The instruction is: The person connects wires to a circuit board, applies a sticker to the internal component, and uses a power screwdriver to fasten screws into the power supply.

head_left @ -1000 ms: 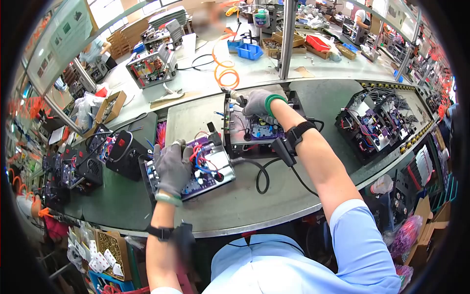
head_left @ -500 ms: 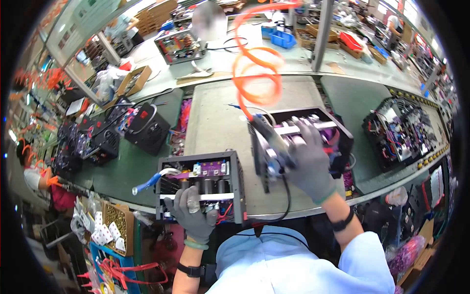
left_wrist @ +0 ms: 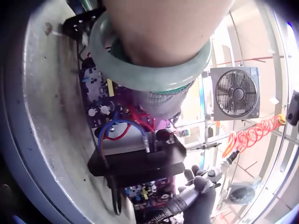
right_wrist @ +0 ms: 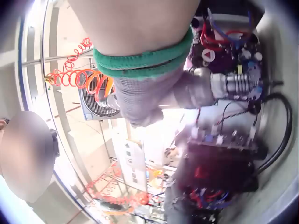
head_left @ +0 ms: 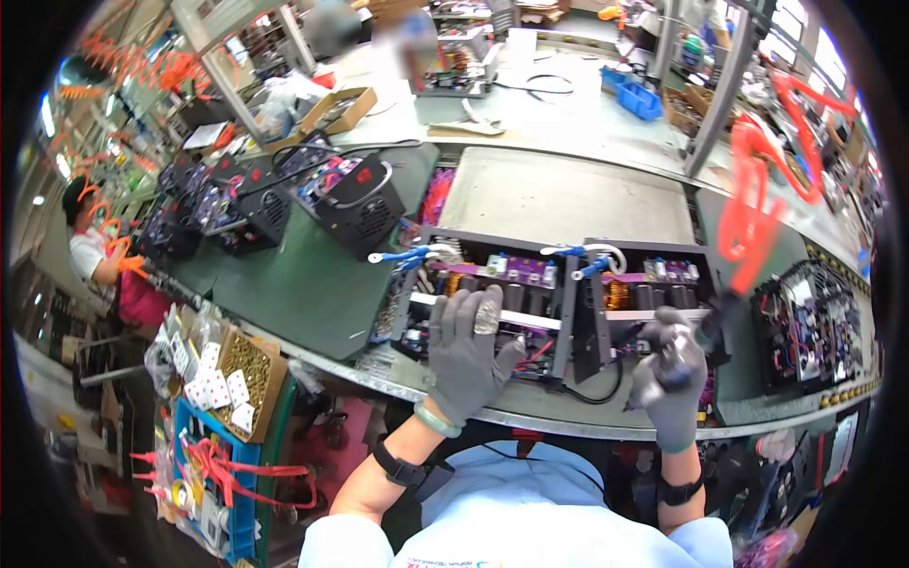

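My gloved left hand rests on the left open black chassis, its fingers extended over the pale bar across it. Close beside it stands a second open chassis, with a purple circuit board and a copper coil inside. Blue-tipped white cables stick out from the far side of both units. My gloved right hand grips an air screwdriver over the near edge of the right chassis. An orange coiled hose runs to the tool. In the right wrist view, the screwdriver's threaded metal nose points toward circuit boards.
Several black units stand on the green bench at the left. Another open unit sits at the right by the roller edge. Behind lies a pale board. A box of brass-coloured fasteners stands at lower left, beside a blue crate.
Both chassis have been turned and now stand side by side. My right hand and the screwdriver have come down toward the near edge. The head view has swung left.
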Available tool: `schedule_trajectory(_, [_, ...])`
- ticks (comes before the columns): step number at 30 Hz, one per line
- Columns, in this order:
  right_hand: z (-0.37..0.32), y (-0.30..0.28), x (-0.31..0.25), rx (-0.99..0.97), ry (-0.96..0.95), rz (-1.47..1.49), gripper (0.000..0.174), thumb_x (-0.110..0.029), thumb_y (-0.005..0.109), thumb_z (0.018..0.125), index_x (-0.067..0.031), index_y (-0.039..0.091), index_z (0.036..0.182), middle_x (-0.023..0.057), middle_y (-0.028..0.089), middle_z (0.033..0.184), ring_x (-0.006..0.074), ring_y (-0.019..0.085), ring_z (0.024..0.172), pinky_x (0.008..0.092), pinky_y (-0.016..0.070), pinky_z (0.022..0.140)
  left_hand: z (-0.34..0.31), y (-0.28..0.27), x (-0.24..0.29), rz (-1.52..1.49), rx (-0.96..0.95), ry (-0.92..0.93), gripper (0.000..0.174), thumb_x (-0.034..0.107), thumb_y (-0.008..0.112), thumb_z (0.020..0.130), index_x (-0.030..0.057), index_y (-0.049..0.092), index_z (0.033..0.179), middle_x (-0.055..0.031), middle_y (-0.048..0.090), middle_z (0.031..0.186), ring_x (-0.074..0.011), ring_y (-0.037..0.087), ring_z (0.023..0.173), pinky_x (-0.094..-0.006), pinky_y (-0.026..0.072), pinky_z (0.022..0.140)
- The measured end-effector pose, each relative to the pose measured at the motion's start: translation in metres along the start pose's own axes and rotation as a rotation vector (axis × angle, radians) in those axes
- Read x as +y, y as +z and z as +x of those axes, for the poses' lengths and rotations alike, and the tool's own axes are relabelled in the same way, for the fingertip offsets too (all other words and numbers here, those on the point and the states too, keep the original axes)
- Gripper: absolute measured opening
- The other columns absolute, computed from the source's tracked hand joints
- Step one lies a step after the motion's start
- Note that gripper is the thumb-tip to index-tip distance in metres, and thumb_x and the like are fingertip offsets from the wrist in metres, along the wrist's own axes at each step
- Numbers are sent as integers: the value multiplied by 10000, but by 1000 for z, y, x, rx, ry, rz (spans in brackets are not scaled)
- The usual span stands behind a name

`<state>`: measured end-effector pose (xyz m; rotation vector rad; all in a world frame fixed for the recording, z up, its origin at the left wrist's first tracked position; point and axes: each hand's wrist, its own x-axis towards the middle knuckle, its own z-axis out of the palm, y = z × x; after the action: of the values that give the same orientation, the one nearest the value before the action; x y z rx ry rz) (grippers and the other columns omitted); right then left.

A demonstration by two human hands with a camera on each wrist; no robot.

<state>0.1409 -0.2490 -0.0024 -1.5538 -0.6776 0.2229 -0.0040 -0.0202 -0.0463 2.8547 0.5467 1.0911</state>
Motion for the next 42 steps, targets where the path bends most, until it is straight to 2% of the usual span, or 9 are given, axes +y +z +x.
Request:
schedule_trajectory(3, [-25, 23, 19, -215, -192, 376, 470, 23, 704, 744, -41, 476, 1150, 167, 555, 1168, 206, 619, 924, 311, 530, 748, -19, -34, -19, -255, 63, 16, 565, 343, 651, 900, -20, 524, 1314, -213, 525, 1269, -385, 550, 1150, -445, 467, 962])
schedule_trajectory(10, [-58, 53, 61, -484, -211, 175, 484, -170, 775, 826, -88, 439, 1165, 145, 607, 1022, 203, 623, 896, 310, 537, 727, -48, -61, -147, -83, 126, -385, 175, 115, 667, 826, 91, 686, 998, -139, 676, 993, -319, 662, 838, -411, 527, 716])
schedule_trajectory(12, [-65, 57, 56, -460, -81, 190, 497, -227, 790, 822, -74, 452, 1153, 137, 613, 1005, 197, 624, 875, 312, 533, 724, -50, -42, -178, 72, -421, -303, 156, 140, 616, 850, 151, 703, 979, -124, 665, 1144, -330, 638, 1032, -426, 494, 901])
schedule_trajectory(15, [-59, 60, 55, -469, -171, 125, 511, -292, 814, 804, -60, 484, 1118, 126, 616, 993, 196, 622, 879, 307, 530, 722, -40, 2, -205, 383, -510, 165, 237, 165, 537, 881, 200, 708, 1040, -104, 579, 1347, -318, 490, 1293, -491, 307, 1118])
schedule_trajectory(18, [-64, 60, 54, -384, -131, 204, 508, -287, 823, 797, -70, 491, 1114, 117, 609, 986, 198, 614, 880, 317, 532, 723, -49, 67, -225, 430, -533, 107, 307, 165, 483, 901, 192, 701, 1115, -76, 454, 1488, -293, 298, 1438, -537, 109, 1186])
schedule_trajectory(21, [-71, 61, 60, -277, -142, 242, 518, -286, 824, 796, -77, 481, 1124, 115, 596, 986, 201, 609, 881, 324, 535, 726, -59, 107, -240, 495, -528, 92, 346, 156, 497, 882, 161, 682, 1173, -62, 453, 1486, -290, 297, 1439, -548, 152, 1171])
schedule_trajectory(31, [-65, 57, 58, -311, -123, 260, 502, -252, 805, 815, -75, 476, 1151, 126, 592, 1024, 165, 582, 828, 289, 523, 694, -48, 45, -210, 113, -314, -36, 105, 203, 699, 760, 119, 684, 820, -41, 624, 1031, -258, 556, 1059, -424, 391, 949])
schedule_trajectory(41, [-31, 67, 0, -503, -194, 441, 406, -179, 788, 828, -44, 507, 1089, 123, 593, 892, 160, 583, 734, 299, 518, 639, -54, 26, -213, -189, 59, -276, 104, 188, 700, 850, 95, 656, 860, -65, 651, 857, -214, 619, 782, -328, 483, 677])
schedule_trajectory(42, [-17, 69, -16, -552, -206, 503, 433, -220, 805, 816, -50, 506, 1079, 118, 595, 857, 176, 599, 733, 320, 538, 660, -49, 9, -203, -617, 67, -685, 108, 204, 672, 895, 100, 645, 904, -50, 648, 821, -165, 607, 699, -273, 458, 583])
